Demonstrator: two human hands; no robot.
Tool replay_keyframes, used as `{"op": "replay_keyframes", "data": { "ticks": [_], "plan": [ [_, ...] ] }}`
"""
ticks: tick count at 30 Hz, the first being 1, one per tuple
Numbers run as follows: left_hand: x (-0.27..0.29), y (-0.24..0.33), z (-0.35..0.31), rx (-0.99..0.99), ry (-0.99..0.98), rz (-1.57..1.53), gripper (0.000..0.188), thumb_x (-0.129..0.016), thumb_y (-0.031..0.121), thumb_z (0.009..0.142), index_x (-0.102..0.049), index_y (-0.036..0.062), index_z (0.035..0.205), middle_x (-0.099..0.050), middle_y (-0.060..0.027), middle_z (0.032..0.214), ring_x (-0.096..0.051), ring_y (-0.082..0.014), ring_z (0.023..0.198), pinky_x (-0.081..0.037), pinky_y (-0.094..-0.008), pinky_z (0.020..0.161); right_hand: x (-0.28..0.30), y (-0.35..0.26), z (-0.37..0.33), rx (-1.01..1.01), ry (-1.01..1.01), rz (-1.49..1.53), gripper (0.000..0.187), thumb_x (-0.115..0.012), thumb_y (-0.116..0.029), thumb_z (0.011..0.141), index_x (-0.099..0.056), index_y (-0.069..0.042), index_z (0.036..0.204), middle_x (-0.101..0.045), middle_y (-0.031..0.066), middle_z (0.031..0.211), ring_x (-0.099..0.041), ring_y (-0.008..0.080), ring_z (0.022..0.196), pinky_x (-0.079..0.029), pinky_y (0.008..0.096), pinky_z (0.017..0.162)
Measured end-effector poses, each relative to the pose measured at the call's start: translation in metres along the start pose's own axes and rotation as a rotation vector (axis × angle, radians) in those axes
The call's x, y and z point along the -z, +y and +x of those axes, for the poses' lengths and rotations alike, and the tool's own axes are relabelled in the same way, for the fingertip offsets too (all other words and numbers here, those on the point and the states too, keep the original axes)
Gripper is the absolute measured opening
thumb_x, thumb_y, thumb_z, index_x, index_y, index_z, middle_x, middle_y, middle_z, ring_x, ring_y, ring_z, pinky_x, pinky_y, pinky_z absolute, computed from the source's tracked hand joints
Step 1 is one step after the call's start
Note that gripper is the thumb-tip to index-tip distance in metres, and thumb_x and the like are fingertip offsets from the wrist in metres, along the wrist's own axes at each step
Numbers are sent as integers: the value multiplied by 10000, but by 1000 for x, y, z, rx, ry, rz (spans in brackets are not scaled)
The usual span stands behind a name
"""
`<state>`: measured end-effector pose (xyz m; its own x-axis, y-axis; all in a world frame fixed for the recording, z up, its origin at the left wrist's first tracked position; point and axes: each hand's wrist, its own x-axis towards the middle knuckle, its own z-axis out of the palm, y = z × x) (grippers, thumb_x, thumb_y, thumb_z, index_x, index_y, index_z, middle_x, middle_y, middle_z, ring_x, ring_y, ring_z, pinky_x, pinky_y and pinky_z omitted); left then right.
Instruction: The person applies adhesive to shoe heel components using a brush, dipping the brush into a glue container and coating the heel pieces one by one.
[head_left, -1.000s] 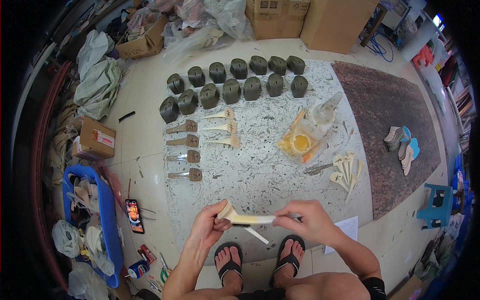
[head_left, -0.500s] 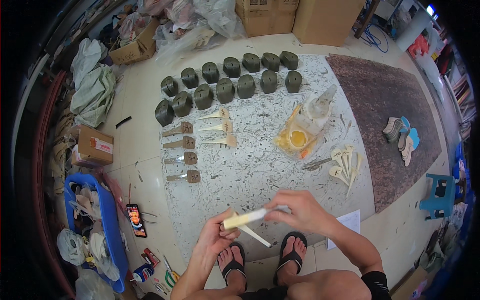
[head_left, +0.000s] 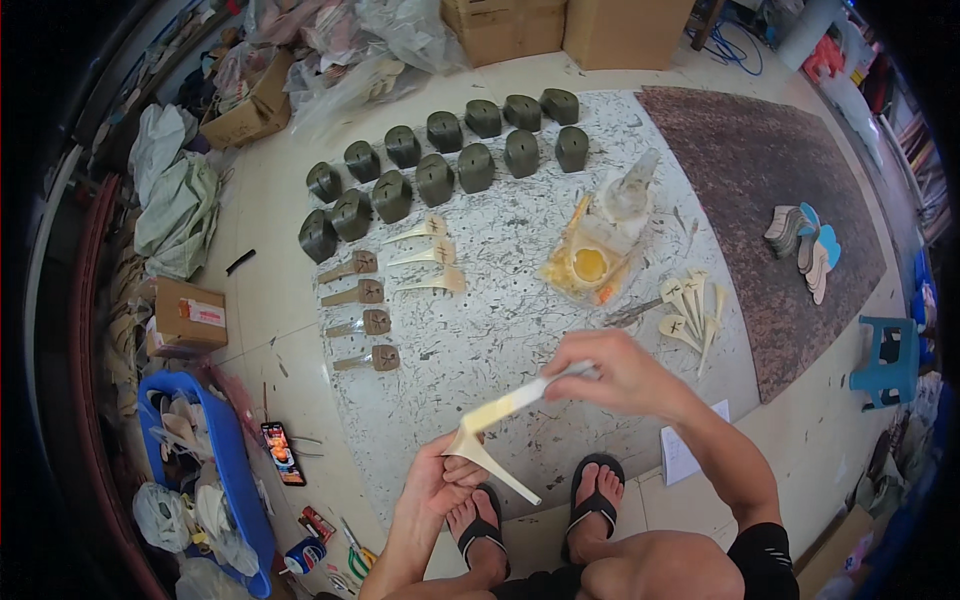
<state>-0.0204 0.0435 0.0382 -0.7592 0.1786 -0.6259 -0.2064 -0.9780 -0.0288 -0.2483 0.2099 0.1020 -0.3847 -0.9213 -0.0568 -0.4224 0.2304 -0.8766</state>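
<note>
Near my feet, my left hand (head_left: 447, 482) holds a cream, tapering shoe heel (head_left: 487, 462), its wide end up in the fingers and its thin stem slanting down to the right. My right hand (head_left: 617, 372) grips the pale handle of a flat brush (head_left: 515, 398). The brush's yellowish end meets the heel's wide end. Beyond my right hand, a clear container (head_left: 592, 264) with yellow liquid stands on the board, a bunch of cream heels (head_left: 690, 308) to its right. Cream pieces (head_left: 425, 255) and brown pieces (head_left: 355, 292) lie in columns at left.
Two rows of dark green, slotted heel-like blocks (head_left: 435, 180) line the far side of the white board (head_left: 500, 340). Insole-shaped pieces (head_left: 815, 250) rest on the brown mat (head_left: 740, 180). To the left are a phone (head_left: 283, 454), pliers (head_left: 357, 548) and a blue tub (head_left: 225, 480).
My right hand has moved slightly up and right with the brush. The heel in my left hand now shows more fully, with the brush end at its wide top. The view has shifted slightly.
</note>
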Motion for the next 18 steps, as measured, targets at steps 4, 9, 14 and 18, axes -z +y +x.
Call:
{"op": "replay_keyframes", "data": {
  "ticks": [4,9,14,18],
  "plan": [
    [0,-3,5,-45,119,23,229,-454,196,943,-594,15,928,-335,74,487,-260,-44,372,-221,-225,438,-7,-4,7,91,-79,-57,165,-709,-219,787,-664,-73,851,-639,72,813,-628,249,762,-472,343,650],
    [-5,-2,-1,-45,46,61,245,-442,194,943,-590,-2,947,-329,82,477,-267,-38,366,-214,-222,425,5,2,1,14,10,-35,170,-706,-228,787,-664,-74,843,-635,77,808,-624,254,755,-470,350,648],
    [2,0,3,-20,-28,-20,239,-462,192,949,-605,6,904,-344,76,494,-254,-46,376,-238,-229,451,3,0,6,149,-8,-110,166,-714,-226,779,-668,-80,842,-632,72,798,-624,255,740,-470,346,633],
    [-14,-2,-2,-53,114,50,240,-458,199,957,-596,12,899,-349,75,495,-253,-44,375,-235,-226,448,6,-1,-3,79,78,-101,143,-721,-211,772,-670,-90,829,-628,59,781,-624,242,724,-471,340,614]
  ]
}}
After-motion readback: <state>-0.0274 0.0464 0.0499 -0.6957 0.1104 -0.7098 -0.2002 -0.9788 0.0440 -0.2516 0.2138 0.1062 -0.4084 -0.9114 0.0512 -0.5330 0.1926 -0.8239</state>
